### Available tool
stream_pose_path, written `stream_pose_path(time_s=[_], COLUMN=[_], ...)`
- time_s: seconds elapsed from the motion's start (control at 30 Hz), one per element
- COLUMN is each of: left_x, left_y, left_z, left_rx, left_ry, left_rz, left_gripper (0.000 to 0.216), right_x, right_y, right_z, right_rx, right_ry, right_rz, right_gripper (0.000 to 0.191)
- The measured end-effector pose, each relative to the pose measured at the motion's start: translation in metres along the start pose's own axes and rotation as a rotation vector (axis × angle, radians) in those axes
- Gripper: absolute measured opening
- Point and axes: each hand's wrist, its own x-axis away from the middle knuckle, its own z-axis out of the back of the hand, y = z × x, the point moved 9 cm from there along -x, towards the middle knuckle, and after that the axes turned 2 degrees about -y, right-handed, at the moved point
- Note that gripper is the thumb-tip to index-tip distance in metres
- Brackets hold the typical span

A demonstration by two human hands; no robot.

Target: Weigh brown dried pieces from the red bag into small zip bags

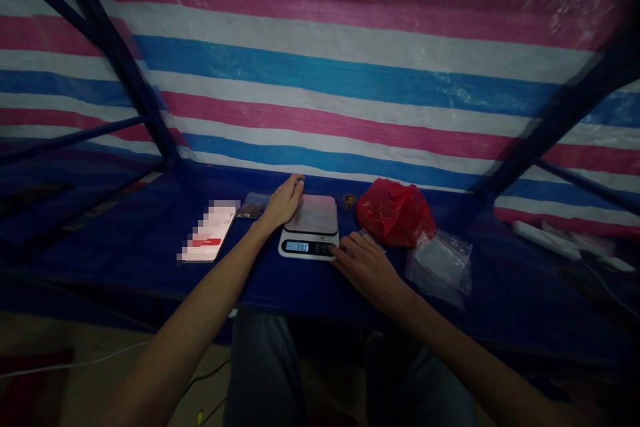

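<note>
A small white kitchen scale [313, 215] with a metal plate stands in the middle of the blue table; its lit display appears to read 593. My left hand [284, 203] rests along the plate's left side, fingers stretched forward and nothing visible in them. At the front right corner, my right hand [367, 270] touches the button panel [324, 249] with a fingertip, its other fingers extended. Left of my left hand lies a clear zip bag [251, 207] with dark contents. A small round container [349, 201] sits behind the scale's right side.
A red plastic bag [395, 213] stands right of the scale, with clear zip bags [440, 263] before it. A lit phone [213, 233] lies at the left. Blue frame posts [135, 87] flank the table, with a striped tarp [350, 80] behind. White items [547, 240] lie far right.
</note>
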Motion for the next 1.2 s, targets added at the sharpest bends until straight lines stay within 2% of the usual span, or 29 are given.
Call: stream_pose_path(time_s=[0.13, 0.23, 0.37, 0.47, 0.63, 0.73, 0.87, 1.2], left_x=[-0.002, -0.004, -0.006, -0.007, -0.008, -0.008, -0.008, -0.003], left_y=[-0.012, -0.027, -0.053, -0.063, -0.068, -0.068, -0.068, -0.063], left_z=[0.007, 0.008, 0.002, -0.003, -0.005, -0.003, -0.003, 0.000], left_rx=[0.072, 0.186, 0.365, 0.489, 0.619, 0.641, 0.672, 0.752], left_ry=[0.097, 0.194, 0.288, 0.315, 0.348, 0.367, 0.352, 0.318], left_rz=[0.066, 0.111, 0.200, 0.242, 0.296, 0.311, 0.345, 0.419], left_gripper=[0.039, 0.033, 0.028, 0.026, 0.022, 0.022, 0.022, 0.023], right_x=[-0.009, -0.016, -0.029, -0.040, -0.043, -0.035, -0.027, -0.029], right_y=[0.014, 0.022, 0.029, 0.039, 0.055, 0.062, 0.068, 0.060], right_z=[-0.007, -0.010, 0.002, 0.013, 0.014, 0.007, 0.003, -0.005], right_rx=[-0.052, -0.147, -0.268, -0.336, -0.550, -0.663, -0.696, -0.702], right_ry=[-0.010, -0.021, 0.012, 0.074, 0.164, 0.171, 0.167, 0.112], right_rz=[-0.009, 0.054, 0.135, 0.111, 0.029, -0.037, -0.104, -0.029], right_gripper=[0.017, 0.018, 0.016, 0.026, 0.039, 0.046, 0.049, 0.046])
